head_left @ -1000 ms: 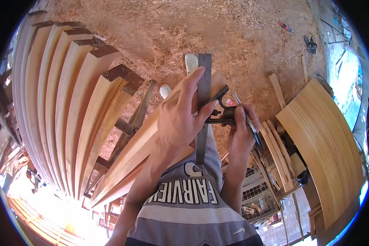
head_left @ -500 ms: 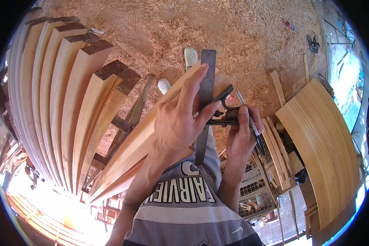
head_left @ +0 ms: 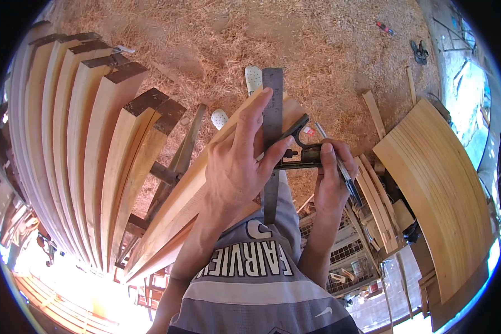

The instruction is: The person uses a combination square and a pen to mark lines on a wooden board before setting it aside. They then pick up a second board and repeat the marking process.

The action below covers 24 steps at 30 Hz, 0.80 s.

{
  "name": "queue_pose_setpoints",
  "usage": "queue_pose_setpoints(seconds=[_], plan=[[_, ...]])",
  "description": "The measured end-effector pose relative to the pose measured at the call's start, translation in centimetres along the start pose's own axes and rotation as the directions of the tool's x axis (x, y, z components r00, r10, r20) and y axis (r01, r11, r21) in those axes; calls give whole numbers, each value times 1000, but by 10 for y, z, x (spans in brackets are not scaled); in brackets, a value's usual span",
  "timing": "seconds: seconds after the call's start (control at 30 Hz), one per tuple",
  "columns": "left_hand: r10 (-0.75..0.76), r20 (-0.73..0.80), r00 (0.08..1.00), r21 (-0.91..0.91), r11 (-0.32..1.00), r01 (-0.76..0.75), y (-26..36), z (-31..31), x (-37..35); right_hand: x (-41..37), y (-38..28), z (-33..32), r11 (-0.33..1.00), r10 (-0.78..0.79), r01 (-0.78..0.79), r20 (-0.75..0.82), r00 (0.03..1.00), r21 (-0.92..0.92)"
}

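A combination square lies over a long wooden beam (head_left: 175, 209), its steel blade (head_left: 271, 111) running toward my body. My left hand (head_left: 236, 167) grips the square, with the index finger stretched along the blade and the thumb by the dark head (head_left: 303, 156). At the head's right end, the fingers of my right hand (head_left: 333, 178) are closed on it. A pen (head_left: 348, 183) is also tucked in my right hand, pointing down to the right.
Several thick boards with dark ends (head_left: 119, 83) stand at the left. A curved stack of thin boards (head_left: 434, 195) is at the right, beside narrow strips (head_left: 377, 200). Wood shavings (head_left: 328, 55) cover the floor. White shoes (head_left: 219, 118) show beyond the beam.
The view has shifted slightly, so the square and my left hand appear a little further left. Both hands keep their hold on the square.
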<state>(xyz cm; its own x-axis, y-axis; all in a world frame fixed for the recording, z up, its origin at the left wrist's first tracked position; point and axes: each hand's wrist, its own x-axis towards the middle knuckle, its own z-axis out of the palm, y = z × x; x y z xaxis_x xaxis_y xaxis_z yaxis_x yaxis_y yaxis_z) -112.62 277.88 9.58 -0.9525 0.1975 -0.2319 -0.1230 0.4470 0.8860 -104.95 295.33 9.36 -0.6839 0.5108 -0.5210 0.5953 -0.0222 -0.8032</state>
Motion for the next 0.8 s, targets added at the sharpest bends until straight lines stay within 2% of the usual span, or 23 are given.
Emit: queue_pose_setpoints(seconds=[0.07,0.13,0.17,0.23,0.27,0.3,0.33,0.37,0.4,0.47,0.5,0.57,0.63,0.67,0.73,0.8], plan=[[-12,6,1000,13,1000,12,0,0,0,0,0,0,1000,-1,1,-8,1000,13],[13,-14,1000,26,1000,-13,0,0,1,0,-4,0,994,-10,10,5,1000,-108],[15,-14,1000,26,1000,-15,-1,1,1,-2,-8,0,994,-11,11,4,1000,-107],[115,-59,992,88,990,-109,-6,3,2,-4,-23,3,932,-249,203,-124,960,-300],[118,-56,991,89,990,-113,-3,1,1,-4,-28,4,933,-249,202,-128,960,-297],[-14,11,1000,52,999,13,2,-2,-1,-4,-33,5,932,-339,310,-149,929,-190],[-76,53,996,38,997,74,2,-2,-1,-5,-38,6,907,-422,414,-182,888,-84],[-138,94,986,28,990,136,2,-3,-1,-6,-44,9,904,-418,428,-172,892,24],[-47,36,998,21,999,46,-4,1,-1,-7,-50,12,891,-413,435,-161,896,131],[58,-7,998,19,998,-57,-7,3,0,-6,-58,18,881,-462,461,-18,887,106],[53,-10,999,31,998,-53,-6,3,-1,-4,-59,21,868,-487,481,27,873,120],[52,-12,999,43,998,-51,-2,4,-1,1,-57,30,875,-477,472,26,878,104],[-69,-37,997,-127,990,63,3,6,-3,3,-59,38,897,-442,441,21,897,33],[-68,-36,997,-129,990,63,3,6,-4,6,-57,38,897,-442,442,20,897,31],[-91,12,996,-60,994,91,2,4,-5,12,-51,39,832,-540,547,95,836,-94],[-119,22,993,-57,991,120,4,3,-4,12,-50,40,836,-528,537,106,843,-110]])
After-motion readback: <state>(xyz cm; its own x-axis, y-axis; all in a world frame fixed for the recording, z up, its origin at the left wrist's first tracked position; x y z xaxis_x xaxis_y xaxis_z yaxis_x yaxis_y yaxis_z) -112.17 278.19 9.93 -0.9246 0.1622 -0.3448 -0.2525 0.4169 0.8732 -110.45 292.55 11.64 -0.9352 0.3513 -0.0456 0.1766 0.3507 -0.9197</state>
